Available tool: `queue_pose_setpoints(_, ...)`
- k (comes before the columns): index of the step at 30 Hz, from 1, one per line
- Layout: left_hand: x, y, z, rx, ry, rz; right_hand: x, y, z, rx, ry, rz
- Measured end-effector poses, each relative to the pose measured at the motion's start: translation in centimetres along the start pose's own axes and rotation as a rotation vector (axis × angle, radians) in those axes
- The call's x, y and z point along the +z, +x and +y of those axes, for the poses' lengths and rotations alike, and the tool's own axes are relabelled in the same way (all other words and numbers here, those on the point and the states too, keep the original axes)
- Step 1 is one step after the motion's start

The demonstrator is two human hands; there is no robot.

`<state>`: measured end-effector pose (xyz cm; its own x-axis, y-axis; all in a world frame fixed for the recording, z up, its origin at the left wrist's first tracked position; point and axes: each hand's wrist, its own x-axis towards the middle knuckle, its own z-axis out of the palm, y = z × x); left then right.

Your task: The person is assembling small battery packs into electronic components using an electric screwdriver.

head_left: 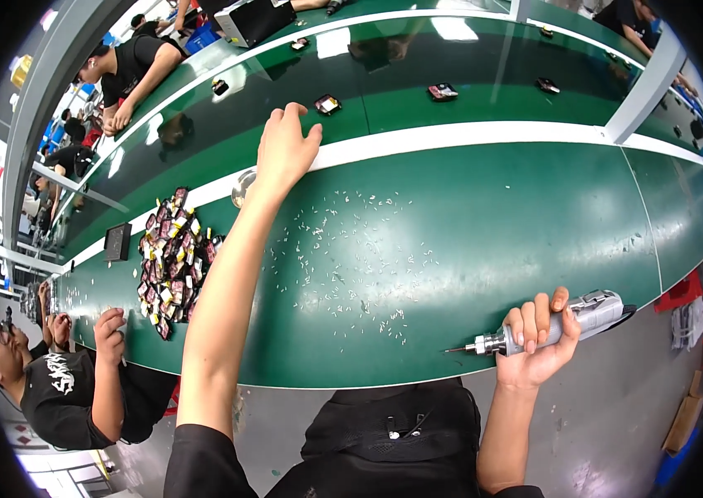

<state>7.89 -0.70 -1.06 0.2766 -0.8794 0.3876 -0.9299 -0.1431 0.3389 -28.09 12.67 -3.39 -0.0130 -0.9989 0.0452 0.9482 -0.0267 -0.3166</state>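
Note:
My left hand (288, 149) reaches out over the white rail to the edge of the conveyor belt, fingers apart with nothing in them. Just beyond its fingertips a small black part with a pale, reddish face (328, 104) lies on the belt, apart from the hand. In my right hand (540, 332) is a silver electric screwdriver (596, 314), gripped around its body near the front edge of the green bench (484, 232). Its thin bit points left over the bench top. A round metal dish (243, 187) sits by the rail, partly hidden behind my left forearm.
A heap of similar small parts (170, 266) is left of my forearm, beside a black tray (117, 242). Tiny white bits (351, 257) are strewn mid-bench. More parts (443, 91) lie along the belt. A grey post (649, 87) rises right. Co-workers sit left and across.

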Motion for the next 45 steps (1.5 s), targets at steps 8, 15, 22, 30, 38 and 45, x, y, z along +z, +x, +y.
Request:
queue_pose_setpoints(8,3.6,5.2,-1.5,0.141,-0.014,-0.03,0.3,-0.4,-0.5,0.051,-0.003,0.027)
queue_pose_setpoints(15,0.3,-5.0,10.5,0.614,-0.401,-0.224,-0.5,-0.9,-1.3,0.088,0.013,0.016)
queue_pose_setpoints(22,-2.8,-16.9,15.9,0.909,-0.435,-0.466,-0.4,-3.1,-2.6,0.152,-0.066,0.008)
queue_pose_setpoints(30,-2.7,-15.1,17.8,0.685,-0.601,-0.826,-0.7,-5.7,-3.0,0.162,-0.045,-0.051)
queue_pose_setpoints(38,-2.6,-15.0,18.3,0.755,-0.576,-0.861,-1.2,-6.6,-2.8,0.183,-0.052,-0.033)
queue_pose_setpoints(45,-2.0,-18.3,17.5,0.832,-0.475,-0.47,-1.3,-6.3,-2.2,0.214,-0.063,-0.037)
